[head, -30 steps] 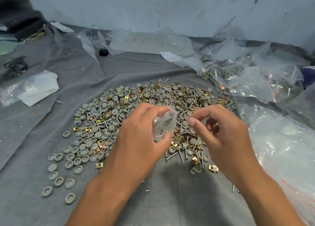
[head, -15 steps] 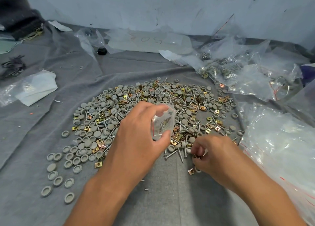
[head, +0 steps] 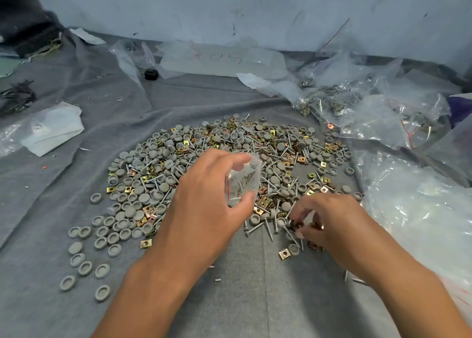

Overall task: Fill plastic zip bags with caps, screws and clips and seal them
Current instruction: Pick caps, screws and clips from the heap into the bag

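A wide heap of grey caps [head: 143, 197], silver screws [head: 255, 227] and brass clips [head: 283, 254] lies on the grey cloth [head: 242, 299]. My left hand [head: 207, 197] holds a small clear zip bag [head: 244, 178] above the heap, pinched between thumb and fingers; a few parts show inside it. My right hand [head: 324, 220] is down at the heap's near right edge, its fingertips curled and pinching at small parts there, apparently a clip or screws. What exactly it holds is hidden by the fingers.
Filled and empty plastic bags [head: 357, 108] pile up at the back right, and a large clear bag [head: 421, 210] lies at the right. A white folded bag [head: 51, 128] sits at the left. A small black object [head: 151, 74] lies at the back.
My right hand dropped from beside the bag's mouth to the heap's near right edge and now picks at parts there. The left hand kept the bag almost still.
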`<state>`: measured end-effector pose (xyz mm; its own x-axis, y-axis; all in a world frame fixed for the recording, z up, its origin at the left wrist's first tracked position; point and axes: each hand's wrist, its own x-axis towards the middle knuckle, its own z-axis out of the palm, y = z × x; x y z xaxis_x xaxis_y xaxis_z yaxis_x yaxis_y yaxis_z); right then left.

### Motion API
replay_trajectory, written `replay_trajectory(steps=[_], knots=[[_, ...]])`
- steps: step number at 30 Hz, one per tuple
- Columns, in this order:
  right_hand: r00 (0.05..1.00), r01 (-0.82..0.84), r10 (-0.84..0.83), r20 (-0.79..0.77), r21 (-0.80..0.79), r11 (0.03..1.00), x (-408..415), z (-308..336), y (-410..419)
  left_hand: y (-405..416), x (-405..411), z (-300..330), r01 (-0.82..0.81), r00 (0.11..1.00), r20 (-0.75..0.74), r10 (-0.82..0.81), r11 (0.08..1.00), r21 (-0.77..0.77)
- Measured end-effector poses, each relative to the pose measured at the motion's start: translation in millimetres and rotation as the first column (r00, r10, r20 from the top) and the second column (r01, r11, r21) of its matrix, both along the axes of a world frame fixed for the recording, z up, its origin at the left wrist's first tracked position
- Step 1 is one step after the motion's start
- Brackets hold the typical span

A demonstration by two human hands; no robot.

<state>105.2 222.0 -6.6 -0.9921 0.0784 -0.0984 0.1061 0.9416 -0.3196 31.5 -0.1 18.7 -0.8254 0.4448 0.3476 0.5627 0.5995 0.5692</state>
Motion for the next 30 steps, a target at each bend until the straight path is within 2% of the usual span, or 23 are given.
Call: replay_trajectory(steps=[5,8,11,13,15,18,20,25,28,30], knots=[[0.998,-0.059,0.057,0.037,0.068,0.996,-1.9,-4.4,-1.2,0.8,0.6,1.2,0.005,1.000,0.009,-0.005,1.000,0.009],[0.999,-0.052,0.052,0.002,0.025,0.998,-2.5,-7.6,1.1,1.2,1.4,2.3,0.010,1.000,0.014,-0.010,1.000,0.013],[0.974,0.025,-0.078,-0.213,-0.241,0.970,-1.4,0.4,-1.8,1.6,2.3,2.6,0.011,1.000,0.017,-0.011,1.000,0.010],[0.899,-0.054,-0.129,-0.419,-0.398,0.916,-1.2,10.1,-11.5,2.6,3.0,2.5,0.018,1.000,0.018,-0.019,1.000,0.009],[0.812,-0.166,-0.140,-0.567,-0.455,0.875,-1.6,16.3,-24.6,3.6,3.5,2.8,0.026,1.000,0.014,-0.026,1.000,0.003],[0.705,-0.218,-0.130,-0.698,-0.387,0.896,-6.4,18.9,-41.7,4.7,3.7,2.3,0.034,0.999,0.019,-0.034,0.999,-0.003],[0.660,-0.234,-0.066,-0.748,-0.288,0.929,-10.9,18.1,-49.2,5.0,4.1,2.1,0.041,0.999,0.017,-0.041,0.999,-0.004],[0.647,-0.219,0.106,-0.755,-0.050,0.975,-19.3,15.1,-55.6,5.7,4.8,1.9,0.050,0.999,0.007,-0.050,0.999,0.014],[0.653,-0.239,0.065,-0.755,-0.123,0.963,-19.3,16.0,-55.6,5.0,3.9,2.5,0.050,0.999,0.007,-0.051,0.998,0.025],[0.681,-0.190,-0.120,-0.722,-0.333,0.924,-20.4,20.3,-52.2,2.6,2.4,2.0,0.036,0.999,0.017,-0.037,0.999,0.030]])
